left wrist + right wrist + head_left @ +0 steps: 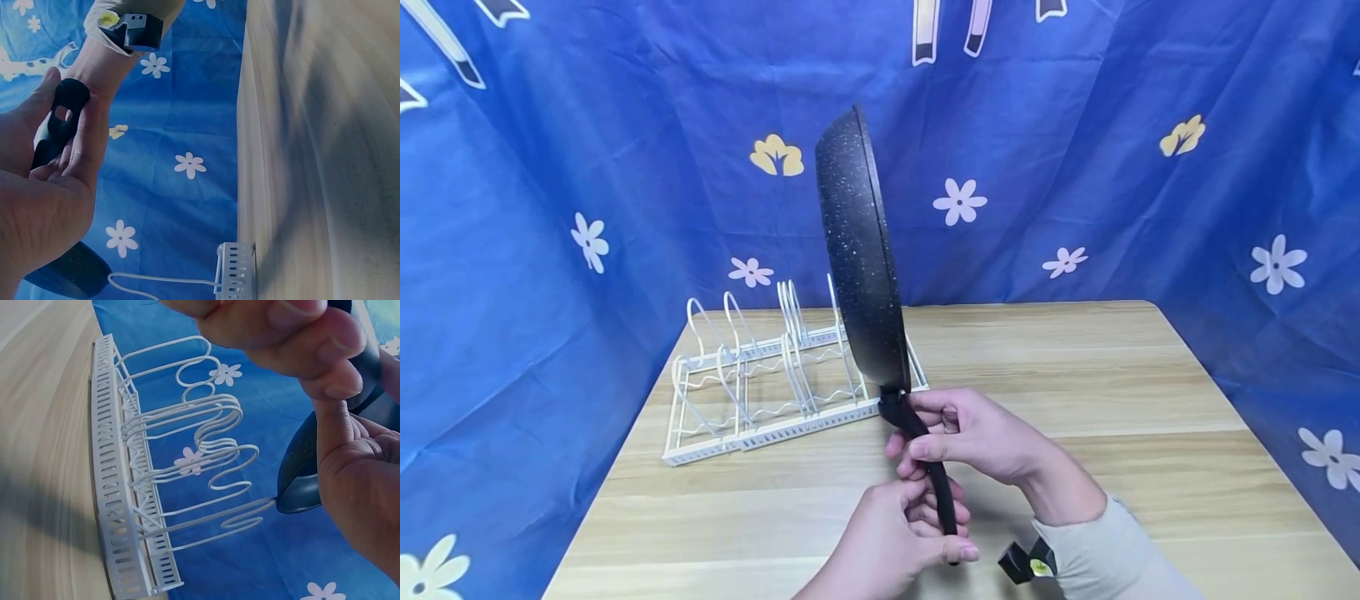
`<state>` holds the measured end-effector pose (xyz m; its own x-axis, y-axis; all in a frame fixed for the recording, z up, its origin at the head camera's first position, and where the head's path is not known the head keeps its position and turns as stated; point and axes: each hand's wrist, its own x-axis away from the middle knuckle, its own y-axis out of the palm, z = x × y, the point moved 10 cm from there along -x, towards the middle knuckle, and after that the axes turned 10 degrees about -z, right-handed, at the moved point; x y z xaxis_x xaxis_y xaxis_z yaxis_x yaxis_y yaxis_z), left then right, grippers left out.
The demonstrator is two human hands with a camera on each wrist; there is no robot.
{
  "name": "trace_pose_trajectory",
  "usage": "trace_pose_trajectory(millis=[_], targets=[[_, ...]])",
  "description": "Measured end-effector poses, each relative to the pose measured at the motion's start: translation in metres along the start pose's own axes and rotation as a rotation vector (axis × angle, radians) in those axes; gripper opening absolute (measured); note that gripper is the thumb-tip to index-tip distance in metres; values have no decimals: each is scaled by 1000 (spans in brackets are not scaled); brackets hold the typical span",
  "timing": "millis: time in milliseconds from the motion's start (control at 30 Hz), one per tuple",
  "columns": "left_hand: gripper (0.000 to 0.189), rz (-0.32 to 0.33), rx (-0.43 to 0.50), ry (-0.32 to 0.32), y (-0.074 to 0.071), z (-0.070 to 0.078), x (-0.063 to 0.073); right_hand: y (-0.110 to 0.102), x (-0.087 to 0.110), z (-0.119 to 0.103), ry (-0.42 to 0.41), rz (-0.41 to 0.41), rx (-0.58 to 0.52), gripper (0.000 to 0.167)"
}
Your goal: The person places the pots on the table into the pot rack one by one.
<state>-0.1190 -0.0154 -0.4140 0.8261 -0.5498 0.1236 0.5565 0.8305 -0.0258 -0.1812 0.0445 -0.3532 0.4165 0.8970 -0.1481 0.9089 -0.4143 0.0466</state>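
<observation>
A black speckled frying pan stands on edge in the air, its handle pointing down toward me. In the head view it covers part of the white wire rack at the rack's right end. My right hand grips the upper handle close to the pan. Lower down, my left hand holds the handle's end between thumb and fingers. The handle's hanging hole shows in the left wrist view. In the right wrist view, the pan's edge appears beside the rack's wire loops; whether they touch I cannot tell.
The rack sits on the left of a wood-grain table. Blue cloth with white flowers hangs behind and at both sides. A black wrist camera is at the right sleeve's cuff.
</observation>
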Motion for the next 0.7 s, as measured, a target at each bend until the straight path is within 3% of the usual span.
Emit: trace_pose_trajectory(millis=[467,700], targets=[[44,15,-9,25,-2,6,7,7,-9,-9,11,-29,1,48],[46,35,-9,20,-5,6,7,4,-13,-2,19,-36,-48,51]])
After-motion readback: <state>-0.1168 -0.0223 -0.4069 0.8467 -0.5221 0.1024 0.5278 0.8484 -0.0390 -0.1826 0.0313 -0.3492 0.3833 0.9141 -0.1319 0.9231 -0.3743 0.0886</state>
